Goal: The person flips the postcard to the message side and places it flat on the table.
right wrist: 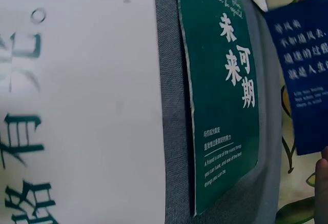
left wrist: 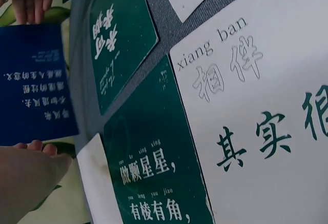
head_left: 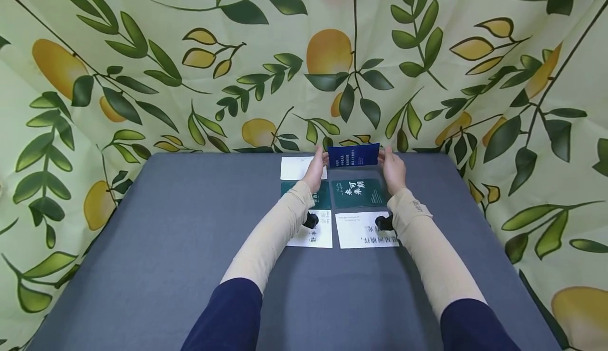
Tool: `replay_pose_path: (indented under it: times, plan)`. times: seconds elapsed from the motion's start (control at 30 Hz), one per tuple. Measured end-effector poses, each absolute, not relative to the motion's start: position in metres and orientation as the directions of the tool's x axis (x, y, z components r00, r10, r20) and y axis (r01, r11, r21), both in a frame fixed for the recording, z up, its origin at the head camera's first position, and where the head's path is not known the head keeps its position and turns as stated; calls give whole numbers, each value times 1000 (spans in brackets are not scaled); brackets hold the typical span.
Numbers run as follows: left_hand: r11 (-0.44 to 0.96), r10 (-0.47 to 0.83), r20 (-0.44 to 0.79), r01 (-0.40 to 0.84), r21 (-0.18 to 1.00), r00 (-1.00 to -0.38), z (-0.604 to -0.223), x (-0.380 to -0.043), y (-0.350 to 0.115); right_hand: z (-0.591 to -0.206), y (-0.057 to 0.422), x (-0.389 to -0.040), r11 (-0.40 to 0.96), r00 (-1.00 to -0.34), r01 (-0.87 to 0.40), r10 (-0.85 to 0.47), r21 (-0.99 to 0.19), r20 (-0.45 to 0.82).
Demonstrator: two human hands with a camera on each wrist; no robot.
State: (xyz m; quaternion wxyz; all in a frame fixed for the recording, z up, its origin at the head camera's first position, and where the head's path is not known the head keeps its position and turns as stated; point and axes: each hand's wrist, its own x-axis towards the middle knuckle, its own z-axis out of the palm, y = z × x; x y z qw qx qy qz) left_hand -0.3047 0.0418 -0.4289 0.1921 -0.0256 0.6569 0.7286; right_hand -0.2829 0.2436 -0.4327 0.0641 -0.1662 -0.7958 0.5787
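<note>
I have the blue card [head_left: 353,155] raised between both hands over the far side of the desk [head_left: 180,229], its printed face turned toward my head camera. The left hand [head_left: 314,172] meets its left edge, the right hand [head_left: 393,171] its right; I read both as outstretched rather than curled, fingertips against the edges.

Nearer me, cards lie in two columns. On the left I see a far white card [head_left: 293,167], a green card [head_left: 324,198] partly covered by the left hand, then a near white card [head_left: 321,232]. On the right, a second green card [head_left: 359,193] sits beyond another white card [head_left: 356,228], a narrow gap between them.
</note>
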Motion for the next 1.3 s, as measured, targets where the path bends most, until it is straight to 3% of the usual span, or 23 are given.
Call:
replay_pose_path:
  times: [0.2,0.53,0.9,1.1,1.3]
  plan:
    - [41,152,-211,-207,977,-966,-427,-305,47,-432,243,-285,260,-908,165,416,-951,-44]
    - [-5,-9,-150,-150,989,-989,-433,-300,51,-444,245,-283,193,-906,132,421,-972,-40]
    - [5,14,-177,-177,984,-984,-441,-300,51,-465,254,-286,218,-931,71,364,-973,14]
    - [179,-8,-114,-114,977,-993,-455,-307,53,-464,252,-280,327,-939,134,342,-935,-15]
    - [418,103,1,44,907,-995,-521,-351,52,-471,254,-282,437,-950,174,312,-882,-33]
